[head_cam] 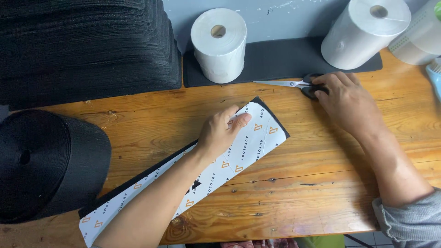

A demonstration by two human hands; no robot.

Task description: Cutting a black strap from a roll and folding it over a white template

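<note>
- Roughly by size, the wooden table (321, 183) came first: plank top w/ knots and cracks, carrying everything else.
- Stack of black mesh sheets (87, 46) sat at the far left, piled high; a black roll of webbing (46, 160) lay on its side near the left edge, just in front of the stack.
- Flat black pad (275, 59) lay at the back, w/ two white paper rolls standing on it: one at centre (219, 46), one to the right (363, 34). A third pale roll (420, 39) was cut off by the right edge.
- Long strip (248, 147) lay diagonally across the table middle, far end pointing up-right, near end running off toward the bottom left. White printed paper face up, black backing showing along the edges. Judged light, thin and floppy, prob. slides easily on the wood; best pinned flat close to the end being worked, not lifted by a corner.
- Left hand (223, 133) rested palm down on the strip near its far end, fingers spread flat, pressing not gripping.
- Right hand (344, 101) lay over the black handles of the scissors (294, 84), fingers curled on the loops; blades closed and pointing left, flat on the table just in front of the pad. Whether fingers were thru the loops, couldn't tell.
- Scissors and strip were apart, w/ bare wood between.
</note>
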